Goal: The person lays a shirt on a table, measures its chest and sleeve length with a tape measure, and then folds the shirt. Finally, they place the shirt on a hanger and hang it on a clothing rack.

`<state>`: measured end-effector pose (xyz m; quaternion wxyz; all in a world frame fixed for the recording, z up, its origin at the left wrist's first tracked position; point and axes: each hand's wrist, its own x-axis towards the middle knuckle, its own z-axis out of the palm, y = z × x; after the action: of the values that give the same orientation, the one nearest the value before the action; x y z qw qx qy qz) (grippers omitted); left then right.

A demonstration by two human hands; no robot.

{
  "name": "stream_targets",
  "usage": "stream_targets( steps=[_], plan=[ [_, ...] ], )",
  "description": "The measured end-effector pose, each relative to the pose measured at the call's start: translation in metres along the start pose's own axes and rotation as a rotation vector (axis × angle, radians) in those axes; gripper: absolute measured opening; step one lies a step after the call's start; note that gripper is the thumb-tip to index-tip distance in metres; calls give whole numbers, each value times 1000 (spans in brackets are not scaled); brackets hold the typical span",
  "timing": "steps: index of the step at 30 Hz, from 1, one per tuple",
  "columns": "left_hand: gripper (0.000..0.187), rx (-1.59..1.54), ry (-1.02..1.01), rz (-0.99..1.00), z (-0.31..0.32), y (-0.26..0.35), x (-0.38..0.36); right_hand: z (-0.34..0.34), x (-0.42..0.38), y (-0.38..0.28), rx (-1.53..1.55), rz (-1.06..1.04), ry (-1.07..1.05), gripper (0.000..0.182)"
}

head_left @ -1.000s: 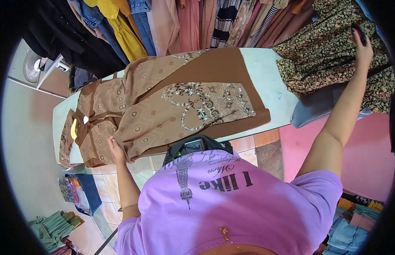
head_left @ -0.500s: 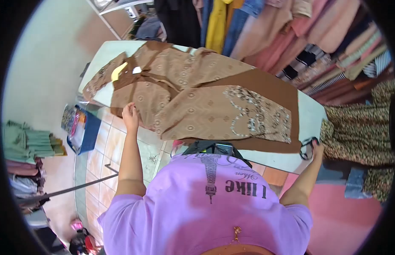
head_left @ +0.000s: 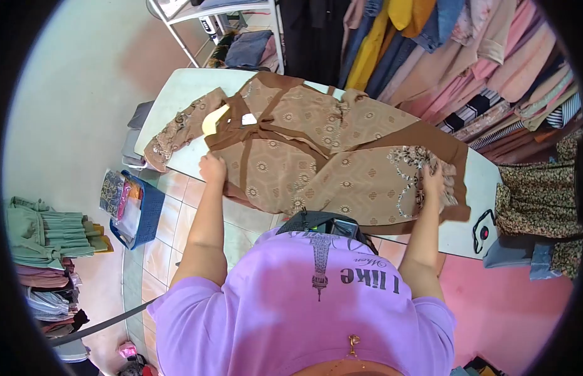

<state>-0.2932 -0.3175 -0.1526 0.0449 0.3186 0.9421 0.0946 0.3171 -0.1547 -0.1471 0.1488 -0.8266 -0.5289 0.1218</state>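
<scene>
A patterned brown dress (head_left: 285, 169) with plain brown panels lies spread over a white table, its collar around a pale yellow hanger (head_left: 215, 120). At the dress's near edge below the collar, my left hand (head_left: 213, 168) is closed on the fabric. My right hand (head_left: 433, 180) grips the embroidered end of the dress, where the cloth bunches beside the fingers. A lace-trimmed sleeve (head_left: 178, 130) reaches out to the left. Right of the dress, a black strap (head_left: 483, 233) with a small round red-and-black piece rests on the table.
The white table (head_left: 185, 81) has rounded ends. Clothes hang in a dense row (head_left: 429, 62) behind it, with a floral garment (head_left: 532, 200) at the right end. A blue basket (head_left: 150, 213) of packets stands on the tiled floor at left. A white shelf (head_left: 222, 9) stands behind.
My right hand has let go of the black strap and moved left onto the embroidered end, which is now bunched. My left hand has closed on the dress edge. The camera view has shifted.
</scene>
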Motion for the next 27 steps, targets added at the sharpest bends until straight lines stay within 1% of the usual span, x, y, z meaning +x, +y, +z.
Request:
stream_targets(
  steps=[1,2,3,4,5,6,8,9,11,13,14,15,17,18,19,20,22,23,24,25,26,27],
  plan=[
    [46,-15,31,74,7,-1,6,23,-3,-20,102,-101,55,75],
    [43,-30,63,148,16,-2,10,39,-10,-50,59,-120,41,74],
    [41,-80,92,197,19,-4,14,43,-30,-83,134,-201,-2,74],
    [41,-77,92,200,17,-6,19,49,-49,-113,65,-266,-17,74],
    [42,-146,34,196,13,-8,23,48,-70,-146,-60,-247,-101,65],
    [43,-215,-25,192,7,-8,26,78,-76,-149,-121,-403,27,45],
    [45,-267,-52,207,1,-12,27,95,-91,-161,-3,-536,10,24],
    [44,-298,-43,220,4,-11,26,92,-105,-160,-7,-521,10,24],
    [42,-311,-58,231,0,-11,26,70,-145,-151,8,-527,-33,12],
    [42,-339,-68,291,-5,-16,35,60,-185,-130,29,-513,-11,9],
    [42,-370,-67,339,-7,-17,40,53,-205,-119,30,-461,-32,9],
    [42,-371,-75,343,-11,-15,40,47,-222,-107,29,-417,-53,10],
    [41,-411,-130,444,-21,-9,39,42,-254,-65,55,-325,-201,14],
    [41,-412,-138,447,-21,-9,39,26,-276,-58,43,-186,-336,16],
    [41,-420,-167,518,-21,-10,39,23,-291,-38,21,-88,-530,16],
    [41,-429,-195,588,-21,-11,38,16,-306,-26,-107,-62,-761,18],
    [43,-413,-232,596,-25,-10,37,-2,-310,-21,-228,-253,-1141,25],
    [43,-425,-262,674,-27,-9,35,1,-309,-26,-163,-157,-827,31],
    [43,-429,-287,751,-30,-11,35,-3,-303,-55,-91,-68,-515,38],
    [43,-427,-285,750,-31,-11,33,-10,-288,-78,380,-283,-269,50],
    [42,-416,-278,841,-32,-9,30,-27,-279,-113,109,-433,-4,64],
    [42,-405,-270,932,-34,-7,27,-36,-268,-144,-5,-536,154,72]
  ],
)
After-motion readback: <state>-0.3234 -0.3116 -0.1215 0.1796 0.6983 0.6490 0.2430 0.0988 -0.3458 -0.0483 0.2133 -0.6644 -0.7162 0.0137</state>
